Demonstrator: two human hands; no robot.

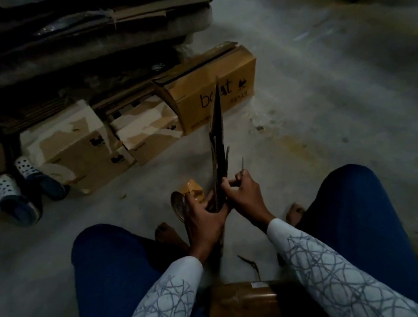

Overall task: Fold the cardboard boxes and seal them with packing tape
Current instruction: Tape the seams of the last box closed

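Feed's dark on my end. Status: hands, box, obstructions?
Left hand and right hand grip flattened cardboard, upright, edge-on, not yet opened. Tape roll beside left hand. Printed box ahead, clear of the work.

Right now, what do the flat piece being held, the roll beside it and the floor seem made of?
The flat piece: brown cardboard, matte, seen edge-on with layered edges. The roll: probably glossy brown plastic packing tape; it shines and looks translucent. The floor: likely bare concrete, grey, dull, scuffed.
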